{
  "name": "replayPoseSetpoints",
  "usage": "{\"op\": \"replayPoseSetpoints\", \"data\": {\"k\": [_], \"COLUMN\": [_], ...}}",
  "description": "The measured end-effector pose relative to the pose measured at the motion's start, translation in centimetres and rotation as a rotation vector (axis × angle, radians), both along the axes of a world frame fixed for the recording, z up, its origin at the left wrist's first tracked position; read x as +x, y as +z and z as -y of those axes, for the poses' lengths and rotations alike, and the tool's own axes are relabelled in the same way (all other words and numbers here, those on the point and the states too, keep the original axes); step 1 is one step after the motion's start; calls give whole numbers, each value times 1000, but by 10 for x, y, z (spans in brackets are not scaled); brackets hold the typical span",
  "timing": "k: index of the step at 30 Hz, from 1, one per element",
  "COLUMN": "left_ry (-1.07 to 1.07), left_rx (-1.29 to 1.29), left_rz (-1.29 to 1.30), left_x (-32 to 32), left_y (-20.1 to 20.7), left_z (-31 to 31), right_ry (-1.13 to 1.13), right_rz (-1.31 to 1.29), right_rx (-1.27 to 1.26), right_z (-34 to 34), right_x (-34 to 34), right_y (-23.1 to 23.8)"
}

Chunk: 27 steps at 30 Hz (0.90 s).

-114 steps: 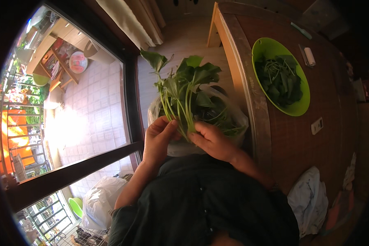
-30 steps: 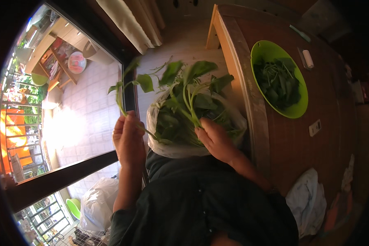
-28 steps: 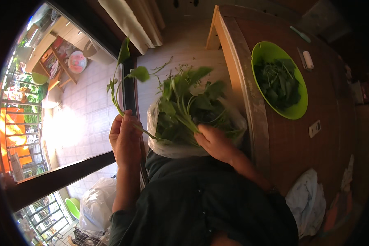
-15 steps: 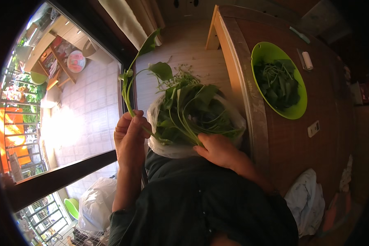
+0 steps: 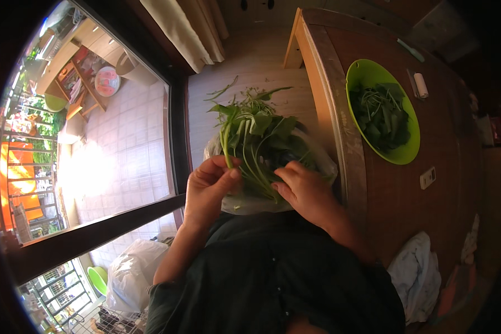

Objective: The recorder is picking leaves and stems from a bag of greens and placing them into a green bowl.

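So the left hand (image 5: pixel 207 189) has a leafy green stem (image 5: pixel 226 146) pinched tight between thumb and fingers, mid-frame. Right hand (image 5: pixel 306 192) is just to the right, half curled, thumb near the lower ends of a bunch of greens (image 5: pixel 254 139); honestly can't tell if it's gripping them. The bunch lies over a see-through plastic bag (image 5: pixel 250 208) in the middle of the frame. More leaves (image 5: pixel 379 119) sit in a lime green basin (image 5: pixel 403 157), upper right, on a brown table (image 5: pixel 395 206). As for labels, the slim white gadget (image 5: pixel 427 178) at mid right has a dark patch, markings too small to read. The red-and-white round thing (image 5: pixel 107 82), upper left, is too blurry too.
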<state>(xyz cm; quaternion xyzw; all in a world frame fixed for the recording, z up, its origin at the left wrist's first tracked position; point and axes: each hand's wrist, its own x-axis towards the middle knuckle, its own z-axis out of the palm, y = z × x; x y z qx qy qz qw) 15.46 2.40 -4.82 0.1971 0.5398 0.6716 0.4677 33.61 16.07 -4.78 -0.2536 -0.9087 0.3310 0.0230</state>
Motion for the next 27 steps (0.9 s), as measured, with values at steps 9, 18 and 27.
{"op": "replayPoseSetpoints", "data": {"k": [9, 18, 27], "left_ry": [-126, -122, 69], "left_rx": [-108, -123, 2], "left_rz": [-326, -46, 330], "left_x": [26, 26, 15], "left_y": [1, 5, -3], "left_z": [-9, -9, -17], "right_ry": [-184, -232, -75], "right_rz": [-440, -563, -635], "right_rx": [-633, -889, -593], "right_z": [-1, -2, 10], "right_x": [-40, -35, -27], "right_y": [21, 3, 8]}}
